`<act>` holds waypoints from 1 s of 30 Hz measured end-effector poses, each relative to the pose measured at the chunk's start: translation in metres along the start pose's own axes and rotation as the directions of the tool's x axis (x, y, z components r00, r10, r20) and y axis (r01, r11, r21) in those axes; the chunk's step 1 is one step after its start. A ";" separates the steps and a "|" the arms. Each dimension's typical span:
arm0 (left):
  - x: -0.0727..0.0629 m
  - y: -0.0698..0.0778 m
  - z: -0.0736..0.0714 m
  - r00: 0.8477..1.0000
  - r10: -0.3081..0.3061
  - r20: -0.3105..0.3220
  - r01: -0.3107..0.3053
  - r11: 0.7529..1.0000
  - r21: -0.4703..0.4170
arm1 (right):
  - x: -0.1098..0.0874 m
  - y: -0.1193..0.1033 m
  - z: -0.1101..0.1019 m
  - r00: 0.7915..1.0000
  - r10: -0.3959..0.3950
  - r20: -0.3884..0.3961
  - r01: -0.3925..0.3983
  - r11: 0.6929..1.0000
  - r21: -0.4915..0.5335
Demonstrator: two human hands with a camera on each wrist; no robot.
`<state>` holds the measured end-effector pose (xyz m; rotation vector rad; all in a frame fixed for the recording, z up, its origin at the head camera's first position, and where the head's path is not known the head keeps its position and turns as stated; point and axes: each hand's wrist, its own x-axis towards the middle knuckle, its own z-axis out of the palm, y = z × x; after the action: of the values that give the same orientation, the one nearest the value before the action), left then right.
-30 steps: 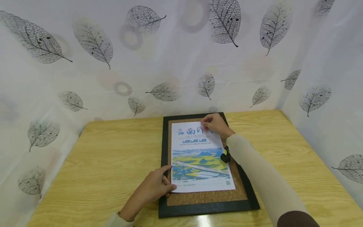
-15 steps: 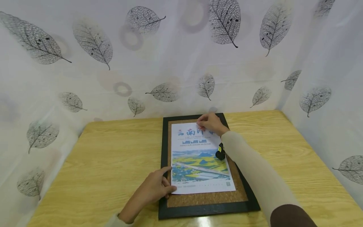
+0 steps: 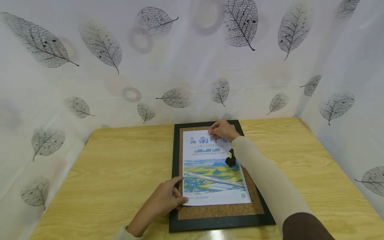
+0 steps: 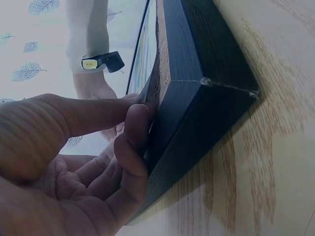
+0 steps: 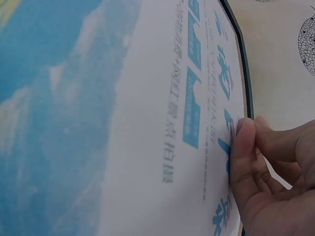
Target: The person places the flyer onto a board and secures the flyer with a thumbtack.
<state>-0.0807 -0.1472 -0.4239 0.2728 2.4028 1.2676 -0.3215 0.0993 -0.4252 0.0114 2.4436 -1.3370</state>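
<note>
A printed poster (image 3: 210, 186) with a blue and yellow landscape lies on the cork face (image 3: 222, 210) of a black-framed corkboard (image 3: 216, 224). At its lower left corner my left hand (image 3: 166, 196) pinches the paper between thumb and finger. The left wrist view shows that paper edge raised slightly off the cork. My right hand (image 3: 223, 130) is at the middle of the top edge, covering part of the title. In the right wrist view the right thumb and index fingertips (image 5: 243, 132) pinch together against the paper; whatever small thing they hold is hidden.
The board rests on a wood-grain table (image 3: 129, 166), its top edge close to a white leaf-patterned curtain (image 3: 192, 66). The curtain also stands along both sides. A black wrist device (image 3: 230, 158) hangs from the right sleeve over the poster.
My right hand has slid a little left along the poster's top edge. My left hand keeps its pinch on the lower left corner. The whole view has shifted slightly.
</note>
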 end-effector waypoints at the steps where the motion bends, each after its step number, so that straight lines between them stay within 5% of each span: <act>1: 0.000 0.000 0.000 1.000 0.006 -0.001 -0.006 1.000 -0.003 | 0.000 0.000 0.000 1.000 -0.003 0.005 0.003 1.000 0.005; 30: 0.000 0.001 0.000 1.000 -0.013 -0.009 0.013 1.000 -0.016 | 0.008 -0.006 -0.001 0.997 -0.025 0.079 0.032 0.996 -0.087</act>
<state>-0.0811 -0.1467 -0.4235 0.2463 2.3967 1.2847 -0.3305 0.0955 -0.4222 -0.0957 2.4434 -1.2162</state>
